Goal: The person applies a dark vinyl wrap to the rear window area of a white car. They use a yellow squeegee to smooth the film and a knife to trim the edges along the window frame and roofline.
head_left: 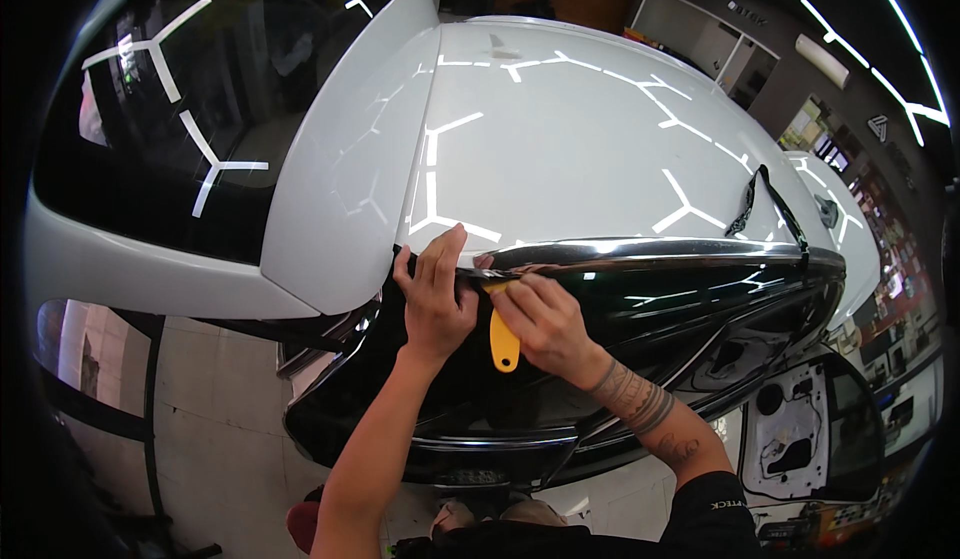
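A white car roof point(600, 149) fills the middle of the view, edged by a shiny trim rail point(640, 248) above the dark side body. At the rear end of this rail, my left hand point(438, 299) lies with fingers stretched up against the roof edge. Beside it, my right hand point(548, 327) is closed around a yellow plastic scraper point(505, 344) with a hole in its handle. The scraper's working end meets the dark strip under the rail, partly covered by my fingers. Whether my left thumb touches that strip I cannot tell.
A white rear spoiler point(350, 159) and dark rear window point(200, 109) rise at the left. Farther along the roof edge, a loose black strip point(780, 209) sticks up. A car door with bare inner panel point(785, 439) stands at the lower right. Pale floor tiles point(210, 389) show below left.
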`<state>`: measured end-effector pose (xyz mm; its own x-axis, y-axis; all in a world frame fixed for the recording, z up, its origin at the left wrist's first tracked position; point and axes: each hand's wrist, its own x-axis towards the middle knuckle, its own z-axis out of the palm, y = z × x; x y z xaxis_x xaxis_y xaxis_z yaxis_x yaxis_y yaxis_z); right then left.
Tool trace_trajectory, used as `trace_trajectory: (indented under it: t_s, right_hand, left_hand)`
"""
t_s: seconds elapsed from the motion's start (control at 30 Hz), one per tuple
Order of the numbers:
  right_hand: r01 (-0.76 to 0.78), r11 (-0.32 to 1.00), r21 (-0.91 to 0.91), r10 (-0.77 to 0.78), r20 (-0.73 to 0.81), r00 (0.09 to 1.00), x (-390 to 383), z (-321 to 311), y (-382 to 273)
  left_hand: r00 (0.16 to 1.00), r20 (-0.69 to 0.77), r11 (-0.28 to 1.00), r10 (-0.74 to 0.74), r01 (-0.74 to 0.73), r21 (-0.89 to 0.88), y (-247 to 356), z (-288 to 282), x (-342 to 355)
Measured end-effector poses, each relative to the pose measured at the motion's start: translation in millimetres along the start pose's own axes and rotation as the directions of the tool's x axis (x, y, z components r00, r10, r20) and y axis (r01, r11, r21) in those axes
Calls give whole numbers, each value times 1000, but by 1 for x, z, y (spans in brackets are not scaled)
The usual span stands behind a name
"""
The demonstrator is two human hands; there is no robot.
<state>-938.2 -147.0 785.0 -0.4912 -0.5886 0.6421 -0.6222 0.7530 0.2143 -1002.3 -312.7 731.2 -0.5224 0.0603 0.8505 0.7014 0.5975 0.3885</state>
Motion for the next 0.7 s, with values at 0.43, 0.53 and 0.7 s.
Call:
trace_trajectory:
  t_s: [0.43, 0.53, 0.7]
  right_hand:
    - [141, 975, -170, -120, 129, 984, 7, 16, -2]
    - [89, 975, -205, -63, 130, 990, 23, 28, -15]
    - [-66, 956, -287, 106, 125, 986, 36, 41, -28]
  left_hand:
    - [963, 267, 990, 43, -5, -140, -26, -6, 29]
    - [965, 258, 989, 50, -12, -146, -27, -5, 30]
    - [978, 172, 983, 120, -93, -158, -36, -1, 30]
